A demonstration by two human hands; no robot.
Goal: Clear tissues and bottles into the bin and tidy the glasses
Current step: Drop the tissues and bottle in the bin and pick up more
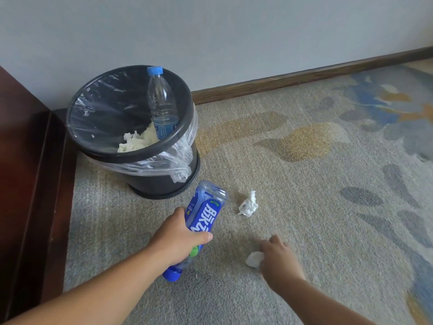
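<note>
My left hand [179, 239] grips a blue-labelled plastic bottle [206, 208] round its middle, base pointing toward the bin and blue cap near my wrist. A black bin [164, 174] with a clear liner stands by the wall just beyond it; inside lean a clear bottle with a blue cap [161, 102] and crumpled white tissues [138, 140]. My right hand [280, 261] is down on the carpet, its fingers curled round a crumpled white tissue [254, 259]. Another crumpled tissue [248, 205] lies loose on the carpet between the bottle and my right hand. No glasses are in view.
Dark wooden furniture [28, 172] fills the left edge next to the bin. A pale wall with a brown skirting board [304, 75] runs behind. Patterned grey, blue and ochre carpet [328, 184] spreads to the right.
</note>
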